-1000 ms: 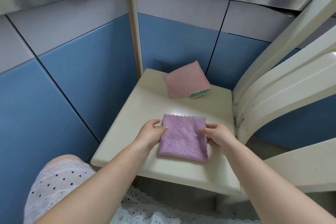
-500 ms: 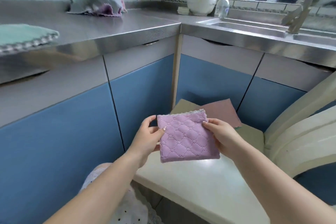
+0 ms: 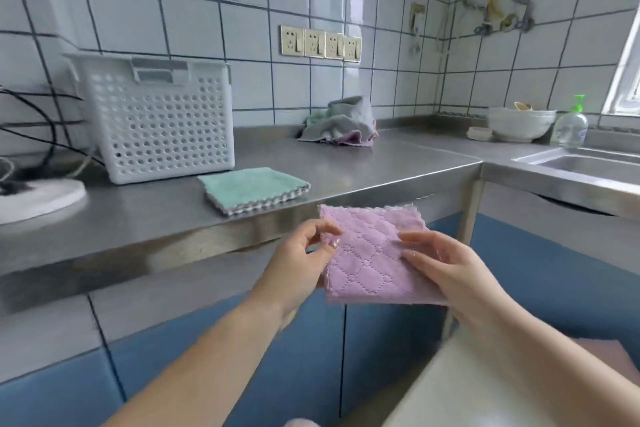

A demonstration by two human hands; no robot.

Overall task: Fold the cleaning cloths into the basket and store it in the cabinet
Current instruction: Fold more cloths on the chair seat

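Observation:
I hold a folded purple quilted cloth (image 3: 372, 255) in the air just below the steel counter's front edge. My left hand (image 3: 299, 262) pinches its left edge and my right hand (image 3: 446, 270) grips its right side. A white perforated basket (image 3: 156, 121) stands on the steel counter (image 3: 363, 166) at the back left. A folded green cloth (image 3: 252, 188) lies in front of the basket near the counter edge. A heap of unfolded grey and pink cloths (image 3: 343, 125) sits against the tiled wall. A pink cloth (image 3: 613, 354) lies on the cream chair seat (image 3: 460, 388) at the lower right.
Blue cabinet doors (image 3: 391, 350) run below the counter. A white round appliance (image 3: 38, 198) with black cables sits at far left. A white bowl (image 3: 519, 123), a soap bottle (image 3: 571, 125) and a sink (image 3: 585, 163) are at the right.
Both hands lifted the purple cloth off the chair seat up to counter height. The view tilted upward, bringing the basket and countertop into sight.

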